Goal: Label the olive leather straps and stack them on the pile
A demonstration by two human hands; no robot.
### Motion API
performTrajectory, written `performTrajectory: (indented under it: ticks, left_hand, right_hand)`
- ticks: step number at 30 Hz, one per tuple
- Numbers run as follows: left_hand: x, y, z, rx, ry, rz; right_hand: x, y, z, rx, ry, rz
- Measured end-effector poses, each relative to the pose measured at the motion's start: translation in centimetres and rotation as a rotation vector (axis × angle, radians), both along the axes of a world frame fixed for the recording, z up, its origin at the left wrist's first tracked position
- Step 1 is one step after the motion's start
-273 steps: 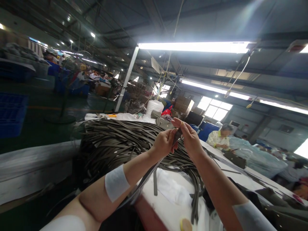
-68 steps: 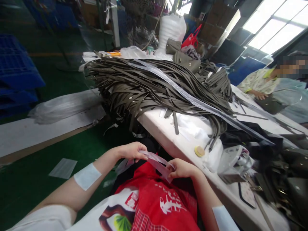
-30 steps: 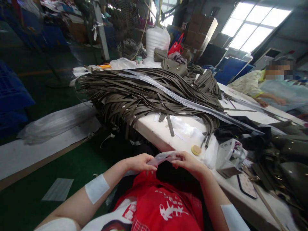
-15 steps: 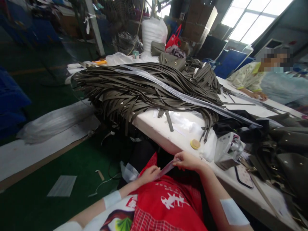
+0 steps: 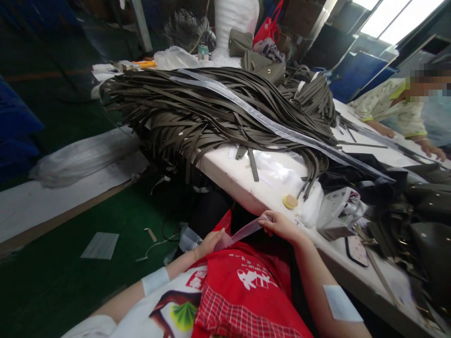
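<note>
At the far left, blue crates stand on the green floor, with a pale sheet lying nearer. The left forearm comes in low from the near left, a white patch above the wrist. The left hand rests against the red printed bag on the lap, fingers closed around the lower end of a clear plastic sleeve. The sleeve runs taut up and to the right, just below the near edge of the white table, and looks empty (it is see-through along its length). The right hand pinches its upper end between thumb and fingers, wrist bent, the forearm sloping down to the near right with another white patch.

Whether the red bag holds anything cannot be told.

On the table, a large heap of olive straps spreads from left to middle, and a long clear sleeve lies across it; its contents are unclear. A round yellow disc sits near the table edge, just beyond the right hand. Far behind the heap, olive handbags sit shut. At the far right, a co-worker's hand rests on the table.
</note>
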State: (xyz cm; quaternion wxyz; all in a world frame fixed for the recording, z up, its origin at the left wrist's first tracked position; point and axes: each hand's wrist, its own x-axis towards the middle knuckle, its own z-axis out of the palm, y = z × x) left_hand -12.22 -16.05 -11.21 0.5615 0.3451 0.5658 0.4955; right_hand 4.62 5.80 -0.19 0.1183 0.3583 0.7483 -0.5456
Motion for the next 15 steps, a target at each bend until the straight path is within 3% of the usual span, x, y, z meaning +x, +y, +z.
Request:
performTrajectory:
  ticks: [6, 8, 11, 15]
  left_hand:
    - [-0.9, -1.1, -0.7, 0.013, 0.054, -0.020]
    - [-1.5, -1.2, -0.1, 0.013, 0.124, 0.021]
    - [-2.9, -0.4, 3.3, 0.120, 0.309, 0.049]
    - [-4.3, 2.6, 10.0, 0.372, 0.447, -0.115]
  right_hand:
    - [0.0, 0.3, 0.0, 0.028, 0.012, -0.029]
    - [-0.2, 0.4, 0.4, 0.062, 0.016, -0.033]
    - [-1.6, -0.3, 1.9, 0.208, 0.062, 0.015]
    - [-4.8, -2.6, 5.2, 0.321, 0.224, 0.149]
